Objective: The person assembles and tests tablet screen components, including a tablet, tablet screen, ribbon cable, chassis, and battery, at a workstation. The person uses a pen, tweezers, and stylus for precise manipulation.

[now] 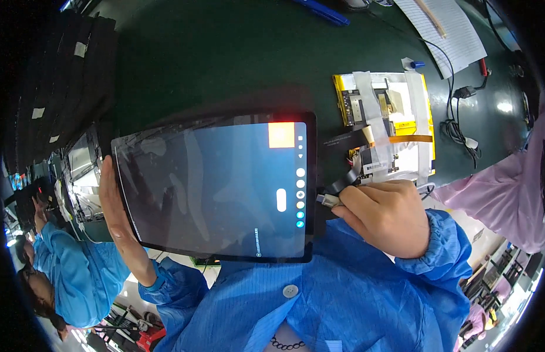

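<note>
A tablet screen [213, 193] is lit, with a blue background, a column of icons and an orange square in one corner. My left hand [115, 205] grips its left edge, the fingers mostly hidden beneath it. My right hand [385, 214] is closed on a cable plug [328, 200], whose metal end points at the screen's right edge. I cannot tell whether the two touch. Just beyond my right hand lies a battery and circuit board assembly [404, 94] with strips of white tape. A black flat cable [343, 141] runs from it toward the screen.
On the dark green table [213, 64] are a blue pen [324, 12], a lined paper sheet [454, 35] and a coiled black cable [457, 132]. Black slabs [67, 76] stand at the left. A co-worker in blue [84, 281] sits left; a pink sleeve [501, 193] reaches in from the right.
</note>
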The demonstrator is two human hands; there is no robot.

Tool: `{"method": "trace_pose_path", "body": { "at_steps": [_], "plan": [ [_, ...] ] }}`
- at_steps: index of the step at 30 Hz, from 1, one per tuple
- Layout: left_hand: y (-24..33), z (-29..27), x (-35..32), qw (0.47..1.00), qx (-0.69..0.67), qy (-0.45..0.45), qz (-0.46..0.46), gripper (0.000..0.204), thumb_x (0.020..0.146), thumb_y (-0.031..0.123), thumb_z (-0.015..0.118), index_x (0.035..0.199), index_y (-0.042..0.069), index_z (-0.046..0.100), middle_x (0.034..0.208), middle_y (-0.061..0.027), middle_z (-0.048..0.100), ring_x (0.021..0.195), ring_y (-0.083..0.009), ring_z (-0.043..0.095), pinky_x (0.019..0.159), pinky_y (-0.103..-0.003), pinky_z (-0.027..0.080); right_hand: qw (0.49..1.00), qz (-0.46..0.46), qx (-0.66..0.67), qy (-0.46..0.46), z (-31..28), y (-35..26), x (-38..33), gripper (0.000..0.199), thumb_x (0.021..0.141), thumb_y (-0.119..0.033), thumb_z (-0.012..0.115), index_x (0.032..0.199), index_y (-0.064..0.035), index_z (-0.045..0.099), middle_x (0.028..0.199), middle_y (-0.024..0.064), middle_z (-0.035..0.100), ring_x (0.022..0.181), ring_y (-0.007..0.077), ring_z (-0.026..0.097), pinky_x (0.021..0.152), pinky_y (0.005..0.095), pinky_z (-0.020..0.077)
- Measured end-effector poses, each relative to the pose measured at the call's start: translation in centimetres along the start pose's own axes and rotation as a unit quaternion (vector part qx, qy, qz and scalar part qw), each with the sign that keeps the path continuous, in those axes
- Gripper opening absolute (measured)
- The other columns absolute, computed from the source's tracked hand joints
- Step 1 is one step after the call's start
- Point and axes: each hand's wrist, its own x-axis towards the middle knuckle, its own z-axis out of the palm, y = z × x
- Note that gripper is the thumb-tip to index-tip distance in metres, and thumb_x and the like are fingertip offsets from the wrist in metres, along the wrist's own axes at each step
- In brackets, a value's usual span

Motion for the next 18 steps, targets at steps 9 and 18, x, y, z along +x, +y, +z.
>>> {"method": "trace_pose_path", "body": {
  "at_steps": [9, 18],
  "plan": [
    [0.7, 0.6, 0.3, 1.000, 0.020, -0.015, -0.018, 0.110, 0.068, 0.088, 0.024, 0.145, 0.010, 0.018, 0.147, -0.0189, 0.023, 0.138, -0.0311, 0.020, 0.113, -0.045, 0.014, 0.988, -0.056, 0.042, -0.139, -1.3, 1.9, 0.8, 0.019, 0.077, -0.019, 0.069, 0.076, -0.0050, 0.057, 0.054, 0.0073, 0.053, 0.048, 0.0229, 0.057, 0.045, 0.0343, 0.0450],
    [0.5, -0.1, 0.7, 0.998, -0.009, -0.066, 0.005, 0.116, 0.067, 0.087, 0.027, 0.145, 0.003, 0.008, 0.149, -0.0210, 0.015, 0.139, -0.0301, 0.016, 0.113, -0.040, 0.013, 0.980, -0.132, 0.079, -0.122, -1.3, 2.0, 1.1, 0.025, 0.079, -0.026, 0.064, 0.075, -0.0038, 0.053, 0.051, 0.0041, 0.052, 0.050, 0.0209, 0.059, 0.042, 0.0343, 0.0433]
  ]
}}
